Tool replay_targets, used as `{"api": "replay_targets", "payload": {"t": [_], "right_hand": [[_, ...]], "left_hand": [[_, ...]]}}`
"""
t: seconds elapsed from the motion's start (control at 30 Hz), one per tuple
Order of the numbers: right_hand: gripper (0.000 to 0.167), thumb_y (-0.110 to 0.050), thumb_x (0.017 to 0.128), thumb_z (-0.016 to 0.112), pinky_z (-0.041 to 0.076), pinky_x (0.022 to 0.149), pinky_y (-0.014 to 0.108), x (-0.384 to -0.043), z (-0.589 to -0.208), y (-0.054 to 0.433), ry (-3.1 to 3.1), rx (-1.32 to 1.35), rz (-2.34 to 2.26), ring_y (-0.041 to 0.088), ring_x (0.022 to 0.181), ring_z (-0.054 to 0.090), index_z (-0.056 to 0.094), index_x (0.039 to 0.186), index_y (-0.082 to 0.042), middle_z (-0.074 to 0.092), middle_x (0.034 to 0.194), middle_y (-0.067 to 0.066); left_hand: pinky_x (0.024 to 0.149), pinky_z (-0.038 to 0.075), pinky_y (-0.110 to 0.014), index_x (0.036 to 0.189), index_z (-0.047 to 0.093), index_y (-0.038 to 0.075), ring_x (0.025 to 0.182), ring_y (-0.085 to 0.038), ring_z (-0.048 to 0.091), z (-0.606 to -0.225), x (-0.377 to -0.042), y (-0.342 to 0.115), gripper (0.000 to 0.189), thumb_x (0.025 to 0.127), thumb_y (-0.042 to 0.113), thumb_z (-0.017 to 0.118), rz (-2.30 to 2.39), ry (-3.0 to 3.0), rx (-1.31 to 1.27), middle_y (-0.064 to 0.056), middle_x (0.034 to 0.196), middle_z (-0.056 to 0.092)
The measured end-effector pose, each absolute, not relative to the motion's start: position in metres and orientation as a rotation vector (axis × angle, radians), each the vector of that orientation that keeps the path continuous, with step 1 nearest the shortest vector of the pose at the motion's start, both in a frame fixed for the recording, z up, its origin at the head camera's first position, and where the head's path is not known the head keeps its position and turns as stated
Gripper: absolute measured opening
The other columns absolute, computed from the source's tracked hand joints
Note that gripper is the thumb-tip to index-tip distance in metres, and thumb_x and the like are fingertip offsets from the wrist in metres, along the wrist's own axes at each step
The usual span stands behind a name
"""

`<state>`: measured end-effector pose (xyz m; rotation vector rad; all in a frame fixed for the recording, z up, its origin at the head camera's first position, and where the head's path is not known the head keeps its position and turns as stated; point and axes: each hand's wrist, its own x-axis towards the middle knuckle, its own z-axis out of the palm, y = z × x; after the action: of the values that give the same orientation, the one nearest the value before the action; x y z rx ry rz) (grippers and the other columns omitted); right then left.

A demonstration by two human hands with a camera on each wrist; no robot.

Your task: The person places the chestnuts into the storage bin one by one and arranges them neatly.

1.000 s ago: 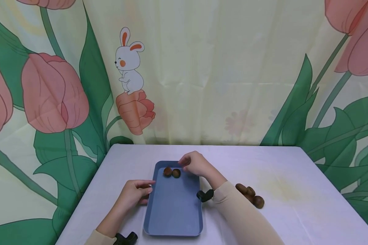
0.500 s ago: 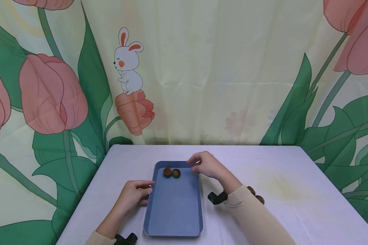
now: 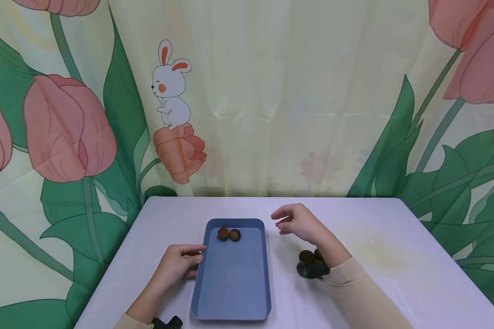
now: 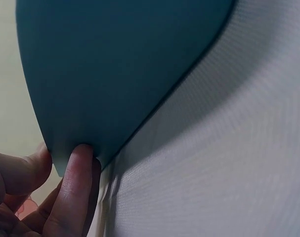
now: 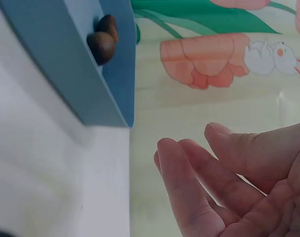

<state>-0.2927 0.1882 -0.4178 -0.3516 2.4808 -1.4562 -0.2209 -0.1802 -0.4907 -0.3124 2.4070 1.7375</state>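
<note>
Chestnut pile [image 3: 306, 256] partly hidden by wrist camera [image 3: 310, 270]; left hand [image 3: 178, 264] spread against tray [image 3: 231, 285], right hand [image 3: 299, 223] loosely spread

Soft, even light fills the head view, whitening the white cloth-covered tabletop [image 3: 374, 301], with a faint, soft-edged shadow at 3 o'clock of the rectangular blue-grey tray [image 3: 230, 274]. The left-wrist view is dim: the tray darkens to teal, and shadow spreads toward 4 o'clock. In the right-wrist view, a dark patch [image 5: 0, 233] blurs at 8 o'clock; pale sheen marks the cream printed-fabric backdrop [image 5: 189, 108] at 3 o'clock.
</note>
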Motion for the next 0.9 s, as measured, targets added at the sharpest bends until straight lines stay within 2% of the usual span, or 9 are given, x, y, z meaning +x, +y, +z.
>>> {"api": "replay_targets", "payload": {"t": [0.43, 0.67, 0.9], "right_hand": [[0.029, 0.003, 0.100, 0.068, 0.068, 0.090, 0.041, -0.268, -0.425, 0.235, 2.549, -0.232, -1.368, 0.036, 0.112, 0.074, 0.073, 0.128, 0.000, 0.072, 0.131, 0.023], [0.031, 0.004, 0.098, 0.068, 0.068, 0.089, 0.041, -0.256, -0.427, 0.261, 2.572, -0.248, -1.360, 0.038, 0.116, 0.073, 0.071, 0.129, 0.003, 0.072, 0.132, 0.025], [0.036, 0.002, 0.097, 0.069, 0.066, 0.093, 0.046, -0.243, -0.430, 0.284, 2.628, -0.207, -1.275, 0.039, 0.120, 0.072, 0.069, 0.133, 0.003, 0.071, 0.135, 0.024]], "left_hand": [[0.066, 0.068, -0.037, 0.122, 0.082, 0.007, 0.083, -0.017, 0.075, -0.490, -0.220, -0.179, 0.027, 0.096, -0.001, 0.076, 1.782, 2.391, -0.309, -0.015, 0.114, 0.076], [0.067, 0.068, -0.037, 0.123, 0.082, 0.007, 0.083, -0.018, 0.076, -0.489, -0.219, -0.179, 0.028, 0.097, 0.000, 0.076, 1.768, 2.398, -0.312, -0.015, 0.114, 0.076], [0.067, 0.068, -0.036, 0.124, 0.081, 0.007, 0.084, -0.016, 0.074, -0.489, -0.219, -0.179, 0.028, 0.097, 0.000, 0.075, 1.759, 2.401, -0.301, -0.015, 0.115, 0.076]]}}
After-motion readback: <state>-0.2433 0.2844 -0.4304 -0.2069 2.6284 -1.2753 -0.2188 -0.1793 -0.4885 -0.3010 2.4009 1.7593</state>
